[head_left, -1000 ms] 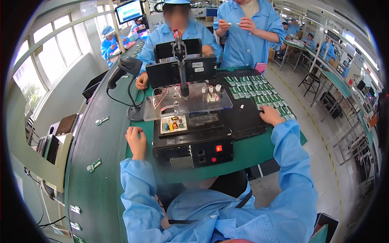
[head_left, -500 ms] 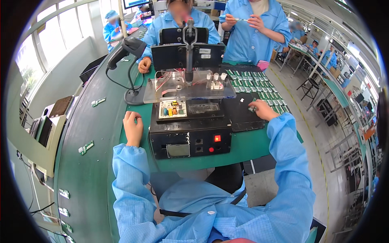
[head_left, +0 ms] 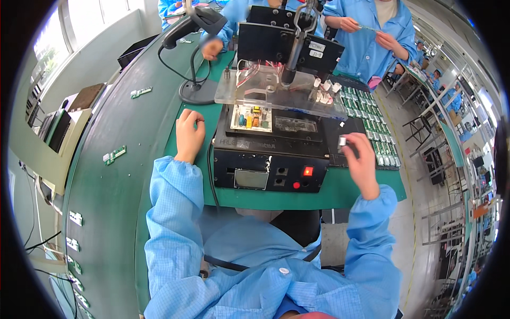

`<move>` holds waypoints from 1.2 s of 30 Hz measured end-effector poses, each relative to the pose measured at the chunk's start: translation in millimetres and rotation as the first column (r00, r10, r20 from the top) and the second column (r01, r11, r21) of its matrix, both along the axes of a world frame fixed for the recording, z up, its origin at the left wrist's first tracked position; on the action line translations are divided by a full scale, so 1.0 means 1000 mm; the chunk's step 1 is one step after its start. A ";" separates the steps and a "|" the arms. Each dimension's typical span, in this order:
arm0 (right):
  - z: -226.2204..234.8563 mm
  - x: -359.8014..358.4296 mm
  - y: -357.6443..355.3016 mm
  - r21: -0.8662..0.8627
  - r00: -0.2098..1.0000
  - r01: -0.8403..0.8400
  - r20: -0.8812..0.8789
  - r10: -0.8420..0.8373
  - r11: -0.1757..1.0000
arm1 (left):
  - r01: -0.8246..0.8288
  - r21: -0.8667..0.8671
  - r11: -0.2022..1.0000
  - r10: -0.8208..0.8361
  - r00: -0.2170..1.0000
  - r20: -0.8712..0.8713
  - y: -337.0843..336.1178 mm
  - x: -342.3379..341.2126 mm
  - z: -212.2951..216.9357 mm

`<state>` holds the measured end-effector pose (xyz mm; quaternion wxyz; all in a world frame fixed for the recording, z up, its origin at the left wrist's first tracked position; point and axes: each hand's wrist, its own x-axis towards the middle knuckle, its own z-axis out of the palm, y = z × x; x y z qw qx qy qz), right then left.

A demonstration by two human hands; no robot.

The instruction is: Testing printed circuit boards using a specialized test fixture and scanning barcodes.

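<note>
My right hand [head_left: 362,160] pinches a small circuit board [head_left: 342,141] with a silver-white block on it, just off the front right of the black test fixture. Fingers cover most of that board. On the left, my left hand [head_left: 190,135] is loosely closed over the green mat beside the fixture, with nothing visible in it. The test fixture [head_left: 244,144] has a small screen and a lit red switch on its front. A cream circuit board [head_left: 252,118] with yellow and blue components lies on top, partly under a clear acrylic plate [head_left: 255,94].
Rows of small green boards [head_left: 380,133] cover the right end of the bench. A handheld scanner [head_left: 194,24] on a stand rises at the back left. Loose boards [head_left: 115,154] lie on the dark green left-hand surface. Two co-workers in blue are opposite; one holds a thin board [head_left: 367,27].
My view has shifted, moving the fixture right and up in the picture. My right hand has drawn back from the boards toward me, holding the small board upright. My left hand remains curled.
</note>
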<state>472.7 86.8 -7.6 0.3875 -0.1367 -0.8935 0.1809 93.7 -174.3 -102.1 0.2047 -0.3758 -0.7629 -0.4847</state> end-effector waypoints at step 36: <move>-0.018 -0.099 -0.078 0.285 0.992 0.105 -0.100 -0.079 0.953 | 0.057 -0.027 0.998 -0.057 0.998 0.006 -0.006 -0.003 -0.005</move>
